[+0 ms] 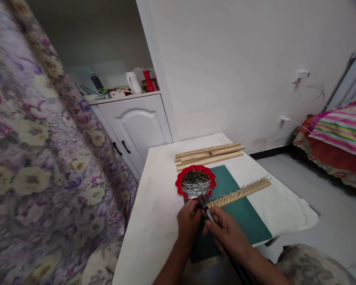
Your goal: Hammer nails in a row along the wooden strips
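My right hand (225, 229) is closed around a hammer (207, 209), whose dark head is by the left end of a wooden strip (240, 194). Many nails stand up in rows along that strip, which lies across a green board (225, 180). At the strip's near left end is my left hand (188, 221), its fingers pinched together; what is between them is too small to make out. Just beyond it sits a red scalloped dish (179, 184) full of loose nails (197, 182), some dark and some silvery.
Several bare wooden strips (209, 154) lie at the back of the white table (160, 178). A floral curtain (47, 158) hangs at the left, beside a white cabinet (139, 126). To the right is a bed (341, 138) with a striped cover.
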`<state>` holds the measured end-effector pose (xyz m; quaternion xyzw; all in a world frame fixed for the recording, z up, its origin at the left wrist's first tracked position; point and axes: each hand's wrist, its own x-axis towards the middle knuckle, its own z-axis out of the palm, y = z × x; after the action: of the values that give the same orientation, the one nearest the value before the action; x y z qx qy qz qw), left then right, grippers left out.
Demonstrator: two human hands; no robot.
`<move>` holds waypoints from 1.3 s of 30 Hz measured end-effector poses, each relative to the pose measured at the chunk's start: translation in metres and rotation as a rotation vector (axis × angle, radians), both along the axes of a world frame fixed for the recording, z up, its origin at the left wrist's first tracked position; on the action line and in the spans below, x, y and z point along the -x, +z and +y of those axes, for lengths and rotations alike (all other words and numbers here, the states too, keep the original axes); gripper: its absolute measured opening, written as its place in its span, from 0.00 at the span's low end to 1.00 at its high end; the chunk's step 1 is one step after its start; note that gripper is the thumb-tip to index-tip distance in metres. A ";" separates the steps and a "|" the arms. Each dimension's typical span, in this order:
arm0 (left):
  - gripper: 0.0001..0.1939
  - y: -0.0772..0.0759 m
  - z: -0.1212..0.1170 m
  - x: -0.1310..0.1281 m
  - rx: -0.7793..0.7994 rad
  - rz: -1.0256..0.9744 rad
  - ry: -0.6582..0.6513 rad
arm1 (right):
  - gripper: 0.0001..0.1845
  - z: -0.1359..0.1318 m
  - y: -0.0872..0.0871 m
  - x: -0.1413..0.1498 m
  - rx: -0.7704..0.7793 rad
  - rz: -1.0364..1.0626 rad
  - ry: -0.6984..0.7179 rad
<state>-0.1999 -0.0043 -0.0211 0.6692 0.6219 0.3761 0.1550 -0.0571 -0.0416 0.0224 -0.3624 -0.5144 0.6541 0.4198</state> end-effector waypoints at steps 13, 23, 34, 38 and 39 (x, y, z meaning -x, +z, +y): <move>0.07 0.005 -0.002 0.008 -0.064 -0.055 -0.110 | 0.11 -0.001 0.006 -0.009 -0.003 0.030 -0.069; 0.08 0.038 0.050 0.034 -0.075 0.263 -0.042 | 0.13 -0.003 0.010 -0.022 0.006 0.011 -0.153; 0.09 0.036 0.072 0.017 0.129 0.618 0.036 | 0.13 -0.003 0.013 -0.024 0.015 0.023 -0.139; 0.09 0.037 0.068 0.018 0.137 0.652 0.039 | 0.12 -0.002 0.013 -0.024 0.008 0.030 -0.148; 0.09 0.038 0.067 0.019 0.137 0.661 0.042 | 0.12 -0.002 0.012 -0.024 0.005 0.033 -0.148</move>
<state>-0.2187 0.0628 0.0165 0.7298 0.6762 0.0990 -0.0182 -0.0330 -0.0436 0.0345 -0.3898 -0.4777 0.6282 0.4746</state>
